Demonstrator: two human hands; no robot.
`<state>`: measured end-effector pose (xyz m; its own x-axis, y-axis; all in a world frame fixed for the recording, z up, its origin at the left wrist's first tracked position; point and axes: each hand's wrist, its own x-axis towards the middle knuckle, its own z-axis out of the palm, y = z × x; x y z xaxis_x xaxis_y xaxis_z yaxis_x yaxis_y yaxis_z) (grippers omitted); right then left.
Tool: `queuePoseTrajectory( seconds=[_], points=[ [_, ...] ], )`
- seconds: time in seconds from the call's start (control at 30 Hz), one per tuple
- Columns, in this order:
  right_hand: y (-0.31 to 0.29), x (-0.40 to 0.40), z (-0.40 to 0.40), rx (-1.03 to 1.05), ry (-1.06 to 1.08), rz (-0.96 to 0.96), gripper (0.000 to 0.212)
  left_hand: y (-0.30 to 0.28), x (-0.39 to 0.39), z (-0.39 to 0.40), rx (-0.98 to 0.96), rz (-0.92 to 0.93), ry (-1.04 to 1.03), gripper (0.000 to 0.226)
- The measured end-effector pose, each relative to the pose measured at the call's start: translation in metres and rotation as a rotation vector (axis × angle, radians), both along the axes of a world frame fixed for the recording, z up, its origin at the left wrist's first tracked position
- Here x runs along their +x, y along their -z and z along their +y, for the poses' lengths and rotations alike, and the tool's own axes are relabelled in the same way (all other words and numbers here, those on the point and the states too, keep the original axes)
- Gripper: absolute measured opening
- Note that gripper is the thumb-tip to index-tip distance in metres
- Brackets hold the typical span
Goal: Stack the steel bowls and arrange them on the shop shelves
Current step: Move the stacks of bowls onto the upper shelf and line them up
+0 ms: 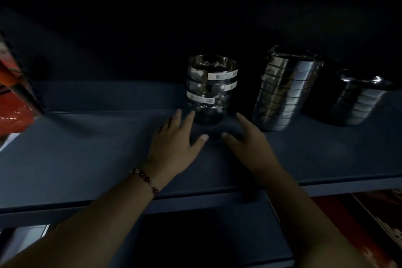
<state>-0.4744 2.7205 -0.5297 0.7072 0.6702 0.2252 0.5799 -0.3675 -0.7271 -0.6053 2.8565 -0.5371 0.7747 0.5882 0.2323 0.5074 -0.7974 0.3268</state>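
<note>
Three stacks of steel bowls stand in a row on the dark blue shelf [87,159], all of them beyond the person's fingertips in the dim light. The nearest stack [210,91] sits straight ahead of both hands, its bowls carrying white barcode labels on their sides, and it stands upright. The left hand [174,143] lies flat over the shelf with its fingers straight and spread, holding nothing; its longest fingertips reach the foot of that labelled stack, though whether they actually touch it cannot be told in this gloom. The right hand [250,139] is likewise spread and relaxed, empty, its fingers pointing past the right side of the same stack, with the two thumbs nearly meeting in front of it. A beaded bracelet [145,179] circles the left wrist. Beyond and to the right of the right hand stands the tall stack [282,91], leaning over toward the right, and farther right again sits the short stack [359,102], well apart from either hand. Far off to the left of the left hand, red and orange packaging [13,98] rests at the shelf's end.
</note>
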Motion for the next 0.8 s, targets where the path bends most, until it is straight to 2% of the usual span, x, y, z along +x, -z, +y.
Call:
queuePoseTrajectory(
  seconds=[0.1, 0.2, 0.3, 0.37, 0.43, 0.53, 0.7, 0.8],
  points=[
    [-0.001, 0.015, 0.020, 0.150, 0.006, 0.291, 0.079, 0.007, 0.014, 0.013, -0.133, -0.081, -0.035, 0.085],
    [-0.009, 0.028, 0.036, 0.313, -0.006, 0.574, 0.084, 0.012, 0.031, 0.033, -0.379, -0.252, -0.027, 0.093],
    [-0.011, 0.041, 0.048, 0.466, -0.091, 0.769, 0.071, 0.016, 0.050, 0.049, -0.590, -0.480, 0.100, 0.095],
    [-0.010, 0.047, 0.055, 0.497, -0.149, 0.816, 0.050, 0.017, 0.059, 0.053, -0.682, -0.584, 0.184, 0.091],
    [-0.005, 0.051, 0.061, 0.480, -0.199, 0.843, 0.041, 0.016, 0.068, 0.056, -0.729, -0.663, 0.245, 0.091],
    [0.000, 0.055, 0.066, 0.472, -0.217, 0.861, 0.042, 0.016, 0.076, 0.059, -0.773, -0.734, 0.271, 0.092],
    [0.003, 0.054, 0.067, 0.469, -0.181, 0.844, 0.061, 0.017, 0.073, 0.060, -0.778, -0.757, 0.274, 0.086],
    [0.003, 0.048, 0.061, 0.475, -0.201, 0.840, 0.061, 0.018, 0.063, 0.056, -0.787, -0.775, 0.252, 0.093]
  ],
)
